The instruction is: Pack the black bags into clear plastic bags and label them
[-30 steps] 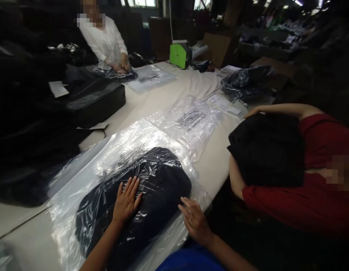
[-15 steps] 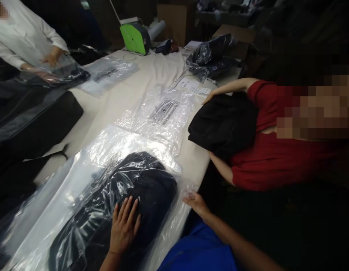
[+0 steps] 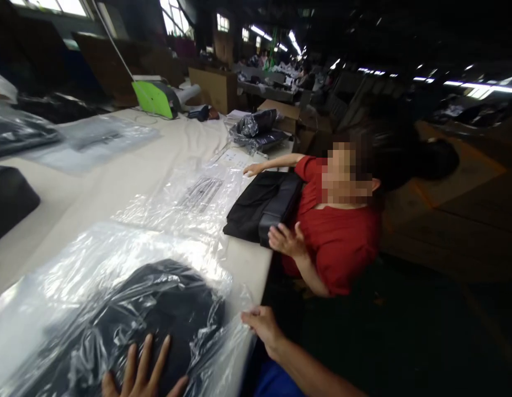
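Note:
A dark, rounded fabric item [image 3: 167, 300] lies on the table inside a clear plastic bag [image 3: 90, 353]; its exact kind is hard to make out under the shiny film. My left hand [image 3: 142, 375] rests on top of the wrapped item, its fingers spread and cut off by the lower frame edge. At the table's edge, my right hand [image 3: 262, 325] pinches the right side of the plastic bag between thumb and fingers. Beneath the wrapped item, more clear plastic sheeting [image 3: 94, 248] is spread on the table.
Across the corner, a co-worker in a red top [image 3: 342, 242] has a folded black item [image 3: 256, 204] before them. A printed clear bag [image 3: 202, 190] lies on the white table [image 3: 86, 193]. Further back are a green machine [image 3: 152, 99], a cardboard box [image 3: 214, 88] and a wrapped dark bundle [image 3: 258, 127].
The view has swung up and to the right. My left hand still lies on the wrapped item, my right on the bag's edge. The co-worker in red has lowered the black item and opened one hand.

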`<state>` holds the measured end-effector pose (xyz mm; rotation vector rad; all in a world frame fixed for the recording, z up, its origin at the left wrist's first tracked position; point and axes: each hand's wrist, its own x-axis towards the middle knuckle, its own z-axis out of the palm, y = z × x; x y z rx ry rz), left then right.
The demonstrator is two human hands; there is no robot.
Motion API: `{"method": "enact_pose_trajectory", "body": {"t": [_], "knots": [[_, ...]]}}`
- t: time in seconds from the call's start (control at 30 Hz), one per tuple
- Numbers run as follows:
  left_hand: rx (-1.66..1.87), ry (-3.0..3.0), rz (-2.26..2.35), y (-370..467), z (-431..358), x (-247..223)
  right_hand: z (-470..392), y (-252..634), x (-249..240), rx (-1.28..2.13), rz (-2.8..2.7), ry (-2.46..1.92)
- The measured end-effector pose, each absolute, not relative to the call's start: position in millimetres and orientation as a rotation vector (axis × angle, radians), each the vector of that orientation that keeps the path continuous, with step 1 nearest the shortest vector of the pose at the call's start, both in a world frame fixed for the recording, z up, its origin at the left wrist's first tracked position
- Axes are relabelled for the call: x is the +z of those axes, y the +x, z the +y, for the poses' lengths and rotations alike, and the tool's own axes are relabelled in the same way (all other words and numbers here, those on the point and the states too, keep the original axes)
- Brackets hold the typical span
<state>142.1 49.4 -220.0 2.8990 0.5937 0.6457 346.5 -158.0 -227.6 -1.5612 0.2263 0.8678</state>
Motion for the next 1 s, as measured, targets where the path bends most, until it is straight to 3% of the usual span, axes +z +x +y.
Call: {"method": "enact_pose_trajectory", "body": {"t": [0.27, 0.47, 1.0], "knots": [[0.143, 3.069, 0.684, 137, 49, -203, -176, 336, -240, 1.032, 0.299, -1.236], [0.142, 3.055, 0.701, 137, 49, -203, -163, 314, -244, 1.25, 0.229, -1.165], [0.138, 3.089, 0.778, 134, 46, -206, -148, 294, -228, 1.024, 0.195, -1.582]]}}
